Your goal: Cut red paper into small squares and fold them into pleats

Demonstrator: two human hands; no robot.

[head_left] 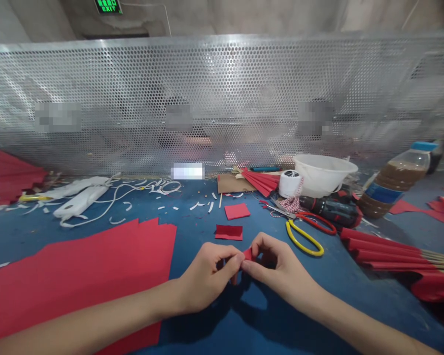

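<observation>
My left hand (207,278) and right hand (281,264) pinch a red paper scrap (248,254) together, just beside a red sheet's (70,286) edge.

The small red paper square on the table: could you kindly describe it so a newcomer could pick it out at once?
On the blue tabletop, look beyond the left hand and right hand pinching red paper. The small red paper square lies farther off than the darker red piece, and is brighter and flat.

A small red paper scrap (248,254) stands out against a mottled blue bench (197,217). Nearby lie a large red paper sheet (70,286) and scissors with one yellow and one red handle (299,242), below a silver metal panel patterned with round holes (222,98).
</observation>
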